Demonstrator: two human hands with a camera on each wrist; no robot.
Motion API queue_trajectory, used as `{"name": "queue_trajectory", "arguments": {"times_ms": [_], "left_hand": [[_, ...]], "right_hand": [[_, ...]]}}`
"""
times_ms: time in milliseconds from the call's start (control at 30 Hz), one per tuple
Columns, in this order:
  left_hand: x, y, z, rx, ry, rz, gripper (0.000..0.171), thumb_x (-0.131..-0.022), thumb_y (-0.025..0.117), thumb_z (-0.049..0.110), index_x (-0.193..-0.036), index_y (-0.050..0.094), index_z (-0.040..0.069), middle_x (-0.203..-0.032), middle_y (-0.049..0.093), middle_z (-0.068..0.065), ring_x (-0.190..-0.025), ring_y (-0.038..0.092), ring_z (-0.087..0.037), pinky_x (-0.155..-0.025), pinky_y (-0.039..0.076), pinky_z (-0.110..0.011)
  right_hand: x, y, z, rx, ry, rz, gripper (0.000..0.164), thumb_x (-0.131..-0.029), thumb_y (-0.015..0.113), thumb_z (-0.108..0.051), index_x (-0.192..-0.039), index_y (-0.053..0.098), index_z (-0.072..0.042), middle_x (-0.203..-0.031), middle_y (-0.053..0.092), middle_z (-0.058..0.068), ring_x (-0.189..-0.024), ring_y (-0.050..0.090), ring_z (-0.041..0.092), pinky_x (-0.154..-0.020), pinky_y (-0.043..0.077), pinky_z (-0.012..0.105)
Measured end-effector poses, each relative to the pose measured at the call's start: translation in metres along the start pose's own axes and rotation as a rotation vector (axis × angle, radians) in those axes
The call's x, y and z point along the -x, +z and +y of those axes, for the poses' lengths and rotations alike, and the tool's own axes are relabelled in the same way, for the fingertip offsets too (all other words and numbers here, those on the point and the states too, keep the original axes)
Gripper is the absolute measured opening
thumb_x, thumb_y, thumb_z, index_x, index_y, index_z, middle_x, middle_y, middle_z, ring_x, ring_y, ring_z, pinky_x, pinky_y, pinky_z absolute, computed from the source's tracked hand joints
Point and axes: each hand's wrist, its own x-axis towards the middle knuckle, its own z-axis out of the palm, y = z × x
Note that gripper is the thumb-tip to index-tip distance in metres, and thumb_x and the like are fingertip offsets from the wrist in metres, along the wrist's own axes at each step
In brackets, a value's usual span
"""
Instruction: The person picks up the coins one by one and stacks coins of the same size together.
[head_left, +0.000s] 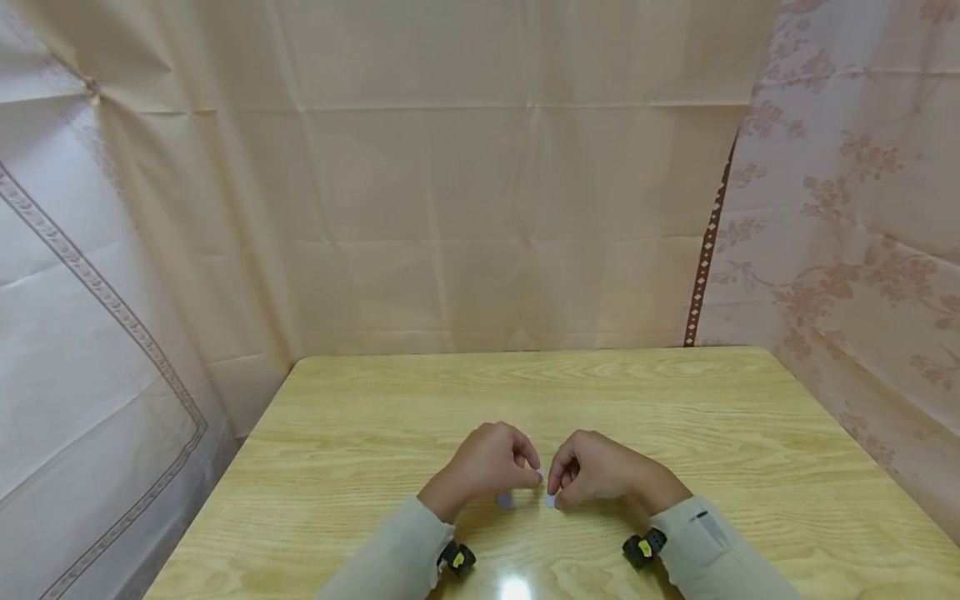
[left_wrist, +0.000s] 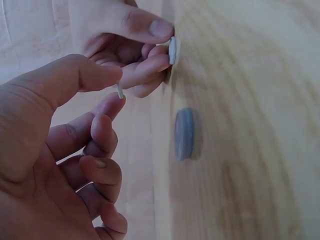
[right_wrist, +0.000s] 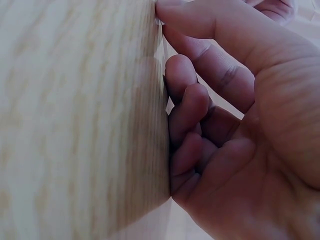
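Observation:
Between thumb and index fingertip, my left hand (head_left: 491, 461) pinches a small thin white piece (left_wrist: 120, 91), held just above the table. Most of that piece is covered by the fingertips. My right hand (head_left: 603, 471) is close by on the right, its thumb and fingers pinching a small white disc (left_wrist: 172, 50) at the table surface. A round blue-grey disc (left_wrist: 184, 134) lies flat on the wood below the left hand; the head view shows it too. In the right wrist view, the right hand's curled lower fingers (right_wrist: 187, 107) lie against the tabletop, and its disc is mostly hidden.
The wooden table (head_left: 360, 417) has rounded far corners. A beige curtain (head_left: 487, 208) hangs behind it, with patterned cloth (head_left: 862, 250) on the right and white cloth (head_left: 75, 333) on the left. Black wrist cameras (head_left: 645, 548) hang beneath both sleeves.

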Motion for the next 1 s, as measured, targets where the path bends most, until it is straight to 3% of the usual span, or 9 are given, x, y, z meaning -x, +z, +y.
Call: {"name": "queue_trajectory", "arguments": {"times_ms": [267,467,1000], "left_hand": [[0.005,0.008,0.004,-0.069,-0.036,-0.047,0.015,-0.077,0.087,0.022,-0.07,0.074,0.025,-0.059,0.062,0.013,-0.051,0.052,-0.005,-0.053,0.045,-0.023],[0.005,0.012,0.005,-0.145,-0.033,-0.058,0.02,-0.077,0.089,0.027,-0.067,0.072,0.028,-0.06,0.062,0.016,-0.057,0.054,-0.005,-0.058,0.044,-0.024],[0.005,0.016,0.006,-0.151,-0.048,-0.1,0.021,-0.078,0.091,0.026,-0.068,0.073,0.028,-0.06,0.062,0.017,-0.057,0.054,-0.003,-0.059,0.044,-0.024]], "right_hand": [[-0.002,0.0,0.0,-0.005,0.012,0.002,0.01,-0.081,0.087,-0.013,-0.085,0.08,-0.018,-0.073,0.071,-0.002,-0.061,0.054,0.004,-0.055,0.045,0.019],[-0.001,0.0,-0.001,-0.001,0.017,0.004,0.01,-0.081,0.087,-0.013,-0.085,0.08,-0.019,-0.074,0.072,-0.002,-0.062,0.055,0.004,-0.055,0.046,0.02],[0.0,0.001,-0.003,-0.022,0.008,0.005,0.008,-0.081,0.086,-0.012,-0.085,0.08,-0.014,-0.072,0.071,-0.002,-0.061,0.055,0.004,-0.055,0.046,0.019]]}}
